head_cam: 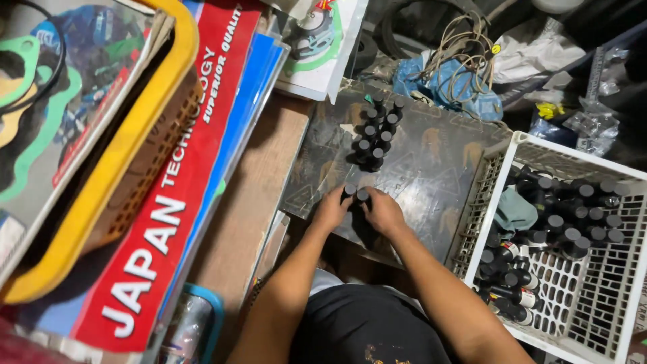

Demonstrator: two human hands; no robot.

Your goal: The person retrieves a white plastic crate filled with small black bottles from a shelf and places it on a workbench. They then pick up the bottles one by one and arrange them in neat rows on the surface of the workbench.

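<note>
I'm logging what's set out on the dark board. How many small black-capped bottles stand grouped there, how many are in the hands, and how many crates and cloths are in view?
Bottles grouped on the board: about 10
Bottles in the left hand and right hand: 2
White crate: 1
Green cloth: 1
Total: about 14

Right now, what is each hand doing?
Left hand: closed on a small black-capped bottle.
Right hand: closed on another black-capped bottle.
</note>
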